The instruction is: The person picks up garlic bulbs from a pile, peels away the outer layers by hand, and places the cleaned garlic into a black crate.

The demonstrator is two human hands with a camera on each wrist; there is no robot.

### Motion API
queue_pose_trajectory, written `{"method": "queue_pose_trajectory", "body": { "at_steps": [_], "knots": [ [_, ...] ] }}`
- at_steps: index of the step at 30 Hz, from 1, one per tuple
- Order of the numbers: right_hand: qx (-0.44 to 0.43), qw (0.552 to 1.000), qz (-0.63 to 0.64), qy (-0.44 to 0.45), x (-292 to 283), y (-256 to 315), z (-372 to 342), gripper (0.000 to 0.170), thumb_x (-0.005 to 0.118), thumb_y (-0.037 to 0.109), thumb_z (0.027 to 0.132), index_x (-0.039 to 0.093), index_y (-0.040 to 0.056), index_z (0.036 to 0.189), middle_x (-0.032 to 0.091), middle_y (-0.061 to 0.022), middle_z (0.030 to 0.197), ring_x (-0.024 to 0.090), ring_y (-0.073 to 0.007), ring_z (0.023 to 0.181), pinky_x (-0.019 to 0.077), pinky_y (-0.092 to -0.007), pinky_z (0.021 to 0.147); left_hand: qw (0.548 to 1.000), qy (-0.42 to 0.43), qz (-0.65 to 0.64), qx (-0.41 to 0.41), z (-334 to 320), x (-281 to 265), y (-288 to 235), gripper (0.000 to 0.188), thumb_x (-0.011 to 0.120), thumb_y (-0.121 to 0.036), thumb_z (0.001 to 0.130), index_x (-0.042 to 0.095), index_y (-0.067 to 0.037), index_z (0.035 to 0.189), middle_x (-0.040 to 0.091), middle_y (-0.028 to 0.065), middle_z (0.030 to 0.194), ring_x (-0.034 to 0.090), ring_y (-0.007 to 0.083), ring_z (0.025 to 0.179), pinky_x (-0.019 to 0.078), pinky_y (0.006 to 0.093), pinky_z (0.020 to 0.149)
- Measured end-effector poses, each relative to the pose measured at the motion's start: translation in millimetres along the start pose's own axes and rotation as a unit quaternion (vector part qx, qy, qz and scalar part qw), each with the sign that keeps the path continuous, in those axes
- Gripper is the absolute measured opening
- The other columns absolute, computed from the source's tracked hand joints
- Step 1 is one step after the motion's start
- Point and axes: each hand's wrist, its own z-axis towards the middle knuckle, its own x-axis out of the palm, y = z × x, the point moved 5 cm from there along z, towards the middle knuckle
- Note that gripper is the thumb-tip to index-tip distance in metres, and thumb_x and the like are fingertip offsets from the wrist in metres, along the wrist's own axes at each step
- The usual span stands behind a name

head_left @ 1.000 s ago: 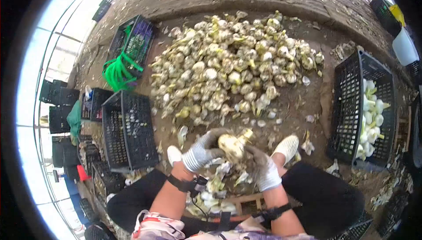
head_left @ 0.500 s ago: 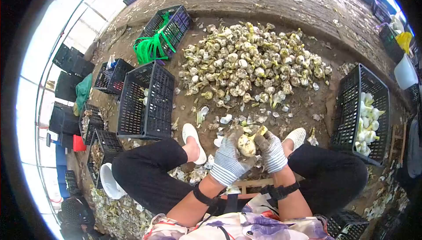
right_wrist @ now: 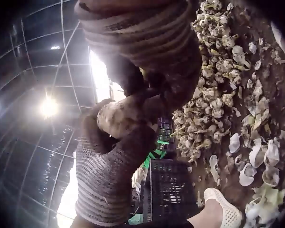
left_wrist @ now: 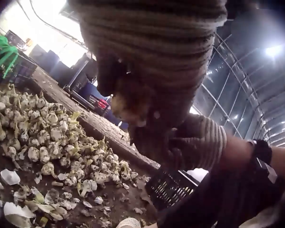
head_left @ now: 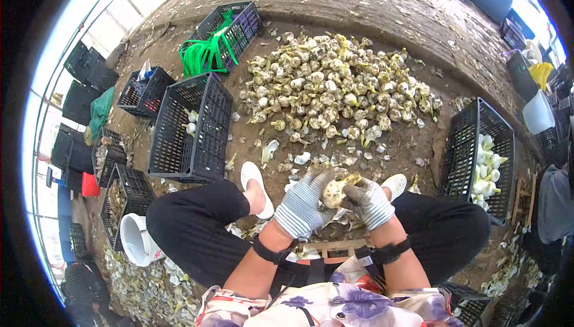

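Both hands wear striped gloves with dark, soiled fingers and meet in front of the person's lap. The left hand [head_left: 304, 206] grips a garlic bulb [head_left: 333, 194], its fingers and thumb wrapped about the side. Held against the bulb's stem side is the right hand [head_left: 372, 204], pinching the yellowish stem [head_left: 350, 180]. In the right wrist view the bulb [right_wrist: 118, 118] shows a pale, dirt-speckled surface between the gloved fingers. The left wrist view is dark around the hands. Beyond them lies a large heap of soiled garlic bulbs [head_left: 335, 87] with stems.
A black crate [head_left: 460, 159] at the right holds white garlic bulbs; another crate [head_left: 209, 129] at the left has a few inside. Green straps [head_left: 203, 58] hang over a farther crate. A white bucket [head_left: 134, 240] stands by the left knee. Peeled skins [head_left: 270, 150] litter the ground.
The head view has swung, so the heap and crates sit differently in it, and the white bucket has come into view. Both hands stay on the bulb, the right one at its stem.
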Motion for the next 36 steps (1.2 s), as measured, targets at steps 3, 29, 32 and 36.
{"method": "queue_pose_trajectory", "body": {
  "at_steps": [3, 29, 32, 36],
  "knots": [
    [0.008, 1.000, -0.002, 0.008, 8, 2, -5, 0.031, 0.060, 0.003, 0.076, 0.051, -0.0046, 0.105, 0.060, -0.0096, 0.092, 0.059, -0.0163, 0.076, 0.0497, -0.0274, 0.066, 0.988, -0.036, -0.152, -0.009, -6, 10, 30, 0.071, 0.075, -0.023, 0.060, 0.041, -0.002, 0.119, 0.050, 0.0147, 0.108, 0.051, 0.0265, 0.099, 0.0430, 0.0341, 0.085],
    [-0.131, 0.990, 0.051, -0.030, 27, -20, 3, 0.024, 0.057, 0.003, 0.079, 0.056, -0.0019, 0.102, 0.060, -0.0086, 0.093, 0.057, -0.0132, 0.080, 0.0473, -0.0237, 0.068, 0.909, -0.247, -0.321, -0.099, -2, 52, 68, 0.047, 0.063, -0.029, 0.080, 0.041, -0.004, 0.114, 0.048, 0.0071, 0.103, 0.050, 0.0159, 0.090, 0.0423, 0.0280, 0.081],
    [-0.129, 0.981, 0.128, -0.071, 20, -10, 11, 0.021, 0.059, 0.006, 0.079, 0.056, -0.0013, 0.098, 0.060, -0.0071, 0.089, 0.058, -0.0143, 0.078, 0.0482, -0.0252, 0.065, 0.852, -0.276, -0.435, -0.091, 6, 45, 73, 0.045, 0.063, -0.027, 0.079, 0.044, -0.003, 0.112, 0.052, 0.0086, 0.100, 0.052, 0.0177, 0.089, 0.0447, 0.0311, 0.080],
    [-0.101, 0.931, 0.345, 0.058, -37, 21, 27, 0.031, 0.061, 0.020, 0.077, 0.050, 0.0008, 0.099, 0.059, -0.0121, 0.091, 0.060, -0.0219, 0.077, 0.0531, -0.0324, 0.065, 0.533, -0.154, -0.810, -0.187, 14, 37, 83, 0.038, 0.058, -0.029, 0.081, 0.050, -0.003, 0.107, 0.060, 0.0102, 0.086, 0.060, 0.0182, 0.067, 0.0530, 0.0286, 0.051]
  ]
}}
